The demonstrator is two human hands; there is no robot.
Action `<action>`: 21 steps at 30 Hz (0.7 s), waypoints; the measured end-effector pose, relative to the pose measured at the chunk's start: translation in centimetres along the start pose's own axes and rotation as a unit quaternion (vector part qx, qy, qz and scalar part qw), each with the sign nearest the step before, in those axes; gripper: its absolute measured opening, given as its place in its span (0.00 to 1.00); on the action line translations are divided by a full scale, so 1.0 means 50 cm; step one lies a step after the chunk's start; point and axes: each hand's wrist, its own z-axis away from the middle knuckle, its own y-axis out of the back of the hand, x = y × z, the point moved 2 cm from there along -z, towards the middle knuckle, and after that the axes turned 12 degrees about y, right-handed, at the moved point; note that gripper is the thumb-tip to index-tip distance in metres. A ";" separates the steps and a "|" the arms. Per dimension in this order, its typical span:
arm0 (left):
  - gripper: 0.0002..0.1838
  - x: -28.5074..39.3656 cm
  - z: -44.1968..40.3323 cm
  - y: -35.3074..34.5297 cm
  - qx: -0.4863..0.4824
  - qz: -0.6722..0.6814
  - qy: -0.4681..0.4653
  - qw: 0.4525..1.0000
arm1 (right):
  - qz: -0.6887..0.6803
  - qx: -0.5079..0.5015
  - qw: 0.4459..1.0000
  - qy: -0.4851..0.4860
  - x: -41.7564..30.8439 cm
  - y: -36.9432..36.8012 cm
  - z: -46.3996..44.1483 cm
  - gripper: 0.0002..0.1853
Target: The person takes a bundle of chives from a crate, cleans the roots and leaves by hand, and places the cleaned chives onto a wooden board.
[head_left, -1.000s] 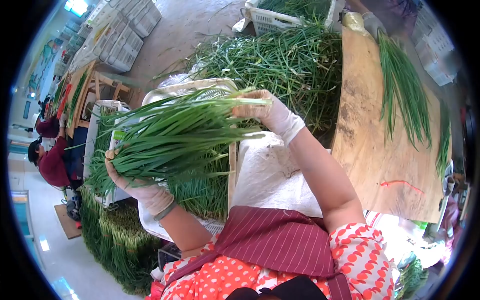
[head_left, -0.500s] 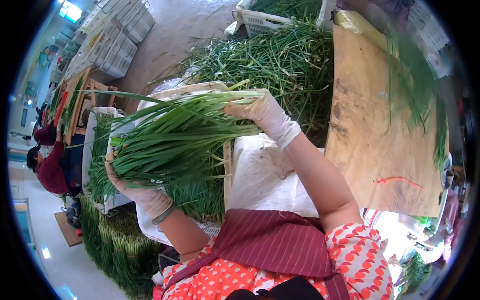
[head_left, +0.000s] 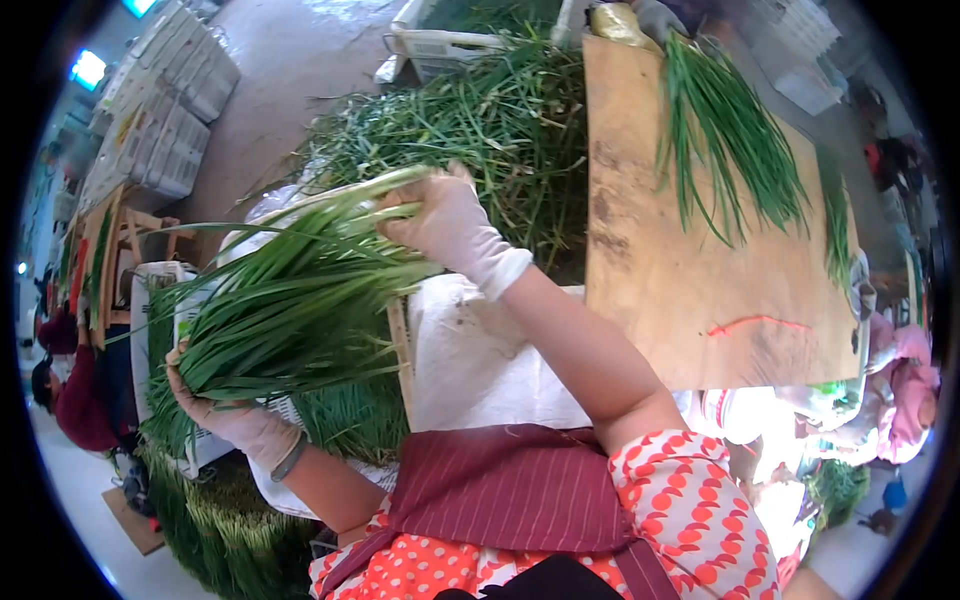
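Observation:
A loose bunch of garlic chives (head_left: 290,300) is held up between my two gloved hands, over a white crate. My left hand (head_left: 235,420) curls under the leafy end, fingers bent around the leaves and partly hidden by them. At the paler stem end, my right hand (head_left: 440,225) closes on the stems, some of which stick out past the thumb. More green chives (head_left: 350,415) lie in the crate beneath the bunch.
Beyond my hands lies a heap of loose greens (head_left: 460,130). A wooden board (head_left: 640,290) on the right bears a red strip (head_left: 755,324) and another bunch of chives (head_left: 725,130) near a co-worker's gloved hand. Tied bundles (head_left: 240,530) stand lower left. Crates (head_left: 160,110) are stacked behind.
The view has turned to the right, so everything appears further left. Both my hands keep hold of the chives. The bunch over the board, blurred before, now shows sharply and reaches lower left.

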 end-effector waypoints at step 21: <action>0.19 0.019 0.012 0.013 0.106 0.001 -0.020 0.994 | -0.134 -0.160 0.976 -0.064 0.094 -0.022 0.010 0.22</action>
